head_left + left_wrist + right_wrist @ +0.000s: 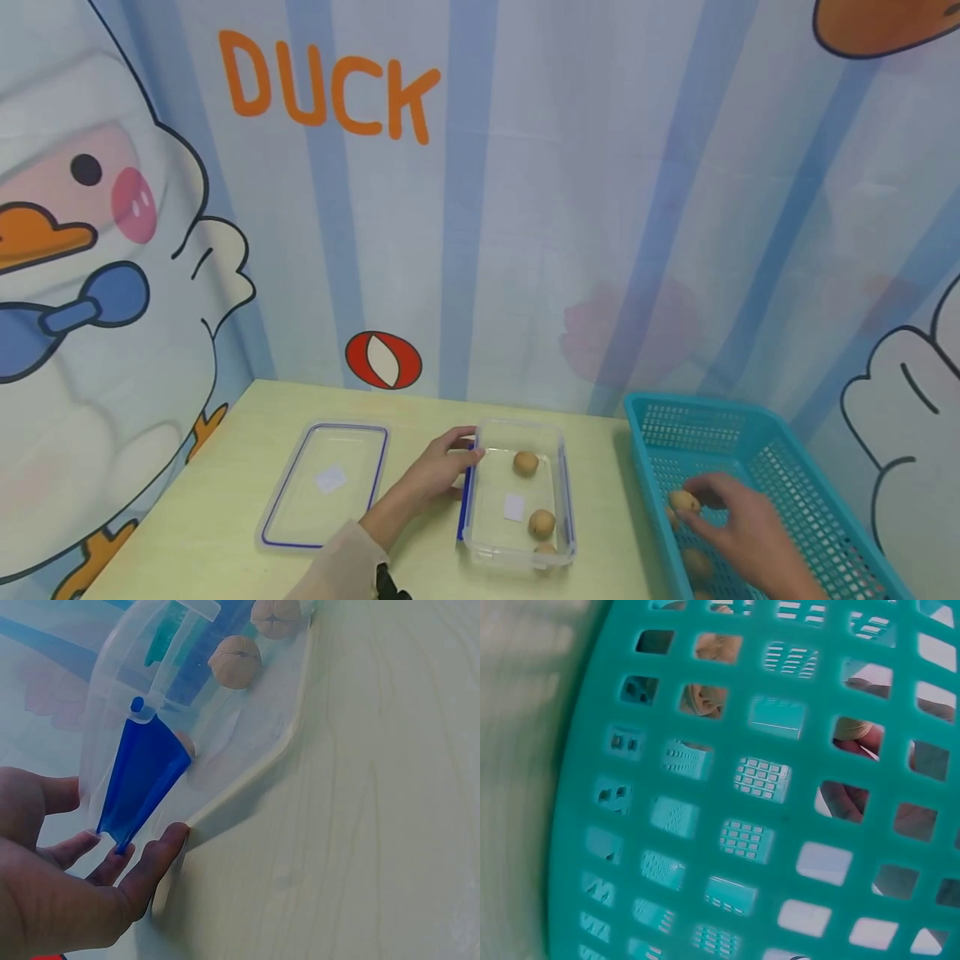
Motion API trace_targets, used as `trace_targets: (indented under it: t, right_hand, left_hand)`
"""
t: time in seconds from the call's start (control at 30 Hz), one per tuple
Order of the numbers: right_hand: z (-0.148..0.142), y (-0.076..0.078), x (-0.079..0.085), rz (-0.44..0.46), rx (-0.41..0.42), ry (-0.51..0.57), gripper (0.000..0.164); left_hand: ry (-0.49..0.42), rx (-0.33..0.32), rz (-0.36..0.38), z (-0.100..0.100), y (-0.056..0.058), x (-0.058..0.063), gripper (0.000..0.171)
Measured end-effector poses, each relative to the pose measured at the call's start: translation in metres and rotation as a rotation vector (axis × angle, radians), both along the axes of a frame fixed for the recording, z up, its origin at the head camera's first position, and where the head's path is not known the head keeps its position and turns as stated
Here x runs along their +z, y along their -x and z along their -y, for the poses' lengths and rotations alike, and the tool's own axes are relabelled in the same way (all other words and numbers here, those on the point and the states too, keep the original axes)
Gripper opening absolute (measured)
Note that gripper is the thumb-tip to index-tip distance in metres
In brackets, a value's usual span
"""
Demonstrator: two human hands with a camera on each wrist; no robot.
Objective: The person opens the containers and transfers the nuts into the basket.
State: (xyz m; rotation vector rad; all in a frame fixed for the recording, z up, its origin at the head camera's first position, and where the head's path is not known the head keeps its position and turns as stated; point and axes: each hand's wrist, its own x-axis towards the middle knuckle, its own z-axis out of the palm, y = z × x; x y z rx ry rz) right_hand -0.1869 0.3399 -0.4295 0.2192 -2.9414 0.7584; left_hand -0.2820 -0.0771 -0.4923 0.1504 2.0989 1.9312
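A clear plastic box (517,546) with blue latches stands on the table, several walnuts (542,524) inside. My left hand (438,467) grips its left wall, the thumb at the rim. In the left wrist view, the fingers surround a hanging blue latch flap (142,776). On the right, my right hand (750,525) pinches a walnut (683,502) between thumb and fingers within the turquoise basket (791,437). More walnuts (697,565) lie along the basket's left side. In the right wrist view, the perforated basket wall (727,802) covers most of that hand.
A clear lid (326,500) with a blue seal lies flat left of the box. A small white paper square (513,507) shows in the box. The pale wood table (607,500) meets a duck-printed curtain (525,208) at the back.
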Motion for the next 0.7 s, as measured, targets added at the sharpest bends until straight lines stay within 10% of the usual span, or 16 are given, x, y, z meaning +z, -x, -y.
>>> trace_targets:
  t: [0.7]
  right_hand:
    - [-0.0006, 0.0004, -0.0058, -0.025, 0.028, -0.015, 0.035]
  left_hand:
    - [0.000, -0.010, -0.009, 0.0018, -0.0003, -0.0020, 0.061]
